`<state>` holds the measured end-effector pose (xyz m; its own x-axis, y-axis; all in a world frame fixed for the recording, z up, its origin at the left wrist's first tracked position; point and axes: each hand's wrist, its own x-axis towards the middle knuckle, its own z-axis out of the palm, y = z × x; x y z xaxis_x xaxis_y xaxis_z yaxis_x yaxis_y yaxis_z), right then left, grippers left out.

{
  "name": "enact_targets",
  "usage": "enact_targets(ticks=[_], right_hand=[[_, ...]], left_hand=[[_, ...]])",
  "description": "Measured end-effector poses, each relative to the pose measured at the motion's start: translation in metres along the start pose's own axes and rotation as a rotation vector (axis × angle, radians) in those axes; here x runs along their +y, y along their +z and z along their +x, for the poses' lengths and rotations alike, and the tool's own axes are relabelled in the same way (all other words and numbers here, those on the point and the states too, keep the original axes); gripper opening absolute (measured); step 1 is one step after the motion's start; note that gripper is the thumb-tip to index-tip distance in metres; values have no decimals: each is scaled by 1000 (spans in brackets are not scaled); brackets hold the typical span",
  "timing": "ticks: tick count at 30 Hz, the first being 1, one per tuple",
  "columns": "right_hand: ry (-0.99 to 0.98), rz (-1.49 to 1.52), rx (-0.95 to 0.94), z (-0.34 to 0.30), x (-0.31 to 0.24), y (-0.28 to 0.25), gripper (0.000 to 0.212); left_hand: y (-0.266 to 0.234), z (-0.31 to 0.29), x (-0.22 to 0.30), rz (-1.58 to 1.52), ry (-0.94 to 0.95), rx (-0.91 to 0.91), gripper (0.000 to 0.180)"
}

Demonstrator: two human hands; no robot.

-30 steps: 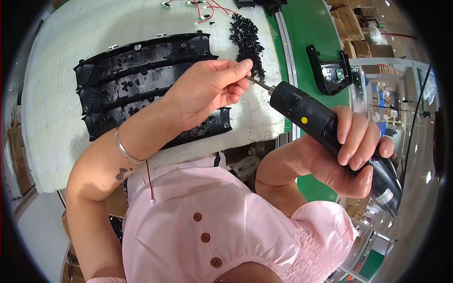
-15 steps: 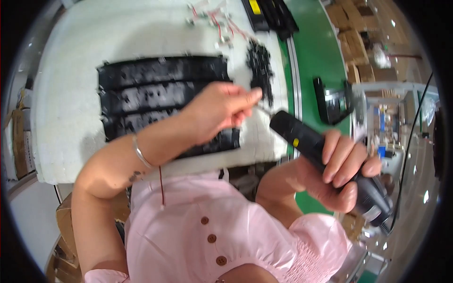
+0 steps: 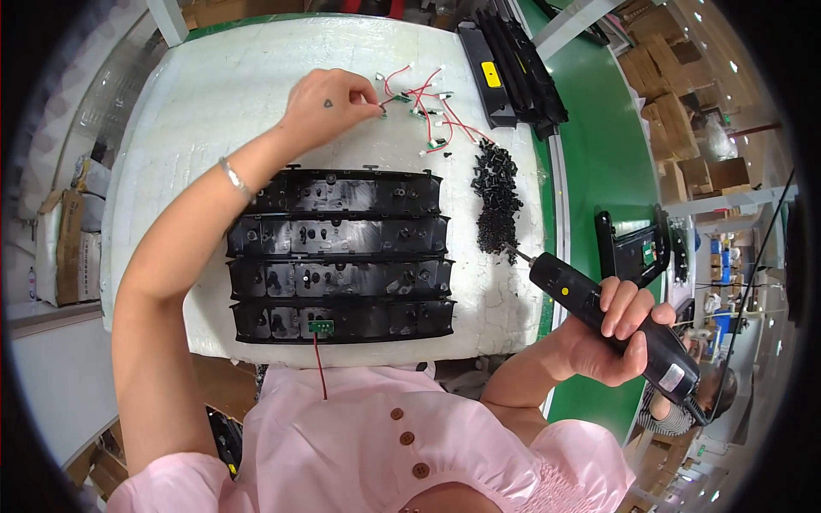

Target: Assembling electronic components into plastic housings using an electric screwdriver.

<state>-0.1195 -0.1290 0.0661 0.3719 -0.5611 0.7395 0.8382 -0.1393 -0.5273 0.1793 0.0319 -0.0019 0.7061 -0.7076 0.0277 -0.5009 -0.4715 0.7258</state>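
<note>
My left hand (image 3: pixel 332 104) reaches over the far part of the white padded surface (image 3: pixel 205 111), its thumb and fingers pinching a small green circuit board (image 3: pixel 384 114) with thin wires. Beside it lie several more wired circuit boards (image 3: pixel 434 115). My right hand (image 3: pixel 624 333) grips a black electric screwdriver (image 3: pixel 569 291); its bit points at the lower end of a pile of black screws (image 3: pixel 498 192). Whether a screw sits on the bit is too small to tell. Between my arms, several long black plastic housings (image 3: pixel 342 278) lie in a row. The nearest carries a green board (image 3: pixel 321 327) with a red wire hanging off the edge.
Long black parts (image 3: pixel 517 77), one with a yellow label, lie at the far right. A black frame (image 3: pixel 633 248) rests on the green bench (image 3: pixel 590 171). The screwdriver's cable (image 3: pixel 727 359) runs up at the right. Another person (image 3: pixel 676 415) is in the right background.
My left hand has moved from near the screwdriver bit to the far wired boards and pinches one. The screwdriver bit now points at the screw pile. The view has shifted.
</note>
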Motion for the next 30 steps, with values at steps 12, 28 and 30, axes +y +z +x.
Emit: enact_targets(ticks=[12,28,30], right_hand=[[33,-76,80,2,10,-15,28],[156,-77,-8,-3,9,2,29],[114,-72,-32,-2,3,5,29]], left_hand=[[8,45,1,92,452,94,17],[-31,17,-15,238,351,330,22],[-45,17,-23,167,281,417,20]])
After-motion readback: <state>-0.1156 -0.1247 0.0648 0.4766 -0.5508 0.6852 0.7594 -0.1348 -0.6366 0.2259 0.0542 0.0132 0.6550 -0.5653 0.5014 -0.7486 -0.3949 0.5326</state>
